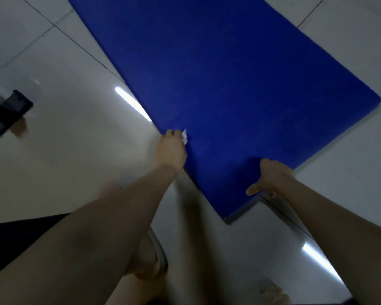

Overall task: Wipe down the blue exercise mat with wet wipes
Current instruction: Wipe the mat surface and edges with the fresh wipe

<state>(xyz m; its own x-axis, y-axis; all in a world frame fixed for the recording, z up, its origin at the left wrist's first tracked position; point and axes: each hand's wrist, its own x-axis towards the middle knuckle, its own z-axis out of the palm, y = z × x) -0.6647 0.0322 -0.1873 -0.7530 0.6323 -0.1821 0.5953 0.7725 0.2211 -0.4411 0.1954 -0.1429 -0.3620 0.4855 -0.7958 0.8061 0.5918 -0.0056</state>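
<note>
A plain deep-blue mat (218,84) fills the upper middle of the frame, unpatterned. A small white wipe (184,136) shows at its left edge. The floor (64,139) is glossy pale grey tile with thin dark grout lines. A black object (8,112) sits at far left.

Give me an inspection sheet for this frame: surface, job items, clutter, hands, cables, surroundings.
Surface: pale glossy tile floor, with streaks of light glare.
Job's things: blue mat lies flat on the floor; white wet wipe is on the mat near its left edge.
Clutter: dark object on the floor at far left, identity unclear.
Grippers: left hand holds the wet wipe against the mat; right hand grips the mat's near edge.
Cables: nothing seen.
Surroundings: the person's foot in a slipper at the bottom; dim lighting.
</note>
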